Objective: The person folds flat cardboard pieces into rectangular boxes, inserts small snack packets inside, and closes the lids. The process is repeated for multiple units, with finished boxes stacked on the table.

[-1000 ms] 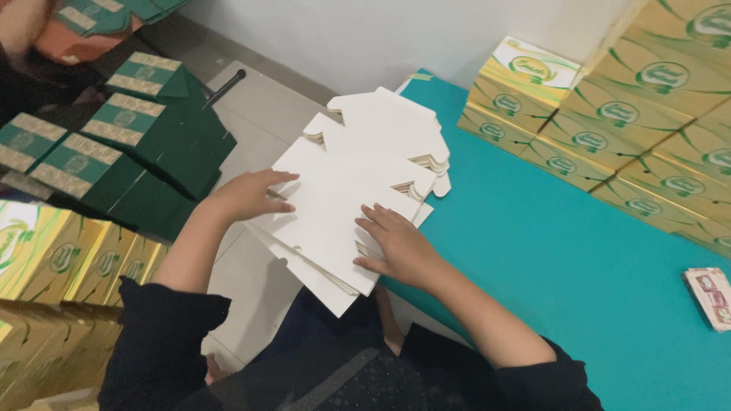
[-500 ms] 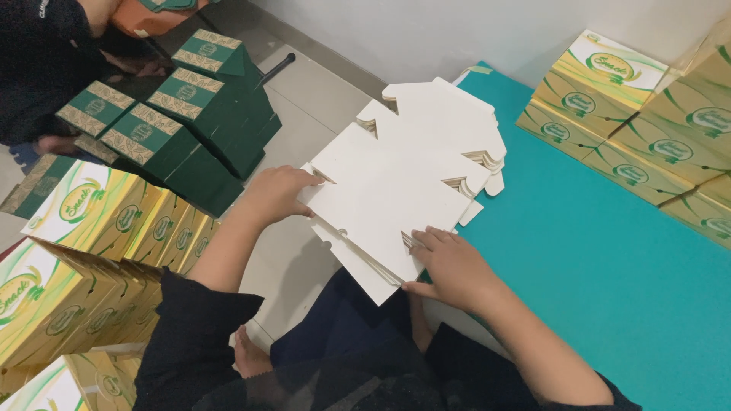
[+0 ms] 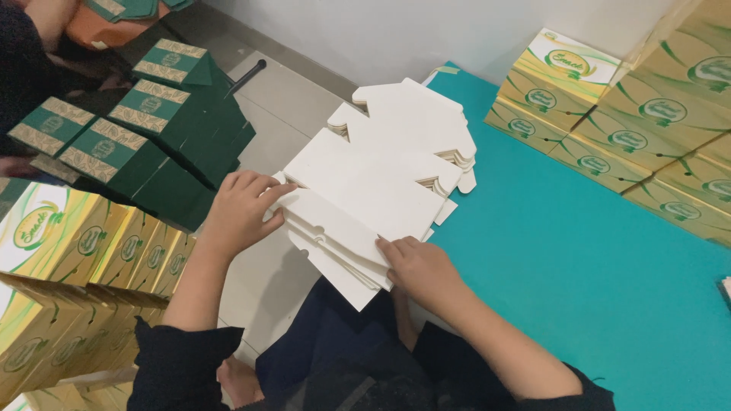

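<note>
Gripped flat white carton blanks (image 3: pixel 365 198) at the counter (image 3: pixel 579 274) edge, left hand (image 3: pixel 240 209) fingers curled over, right hand (image 3: pixel 419 270) fingers pressed flat, steadying.

Both hands rest on a stack of flat white carton blanks (image 3: pixel 381 183) lying half over the edge of the teal bench (image 3: pixel 579 259). The left hand (image 3: pixel 240 209) curls its fingers over the stack's near-left edge; the right hand (image 3: pixel 419 270) presses flat on its near corner. Yellow-green boxes (image 3: pixel 632 122) stand stacked at the right, dark green boxes (image 3: pixel 145 129) on the floor at the left.

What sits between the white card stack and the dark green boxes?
In the head view, only bare grey floor separates the stack of flat white cards from the dark green boxes.
</note>
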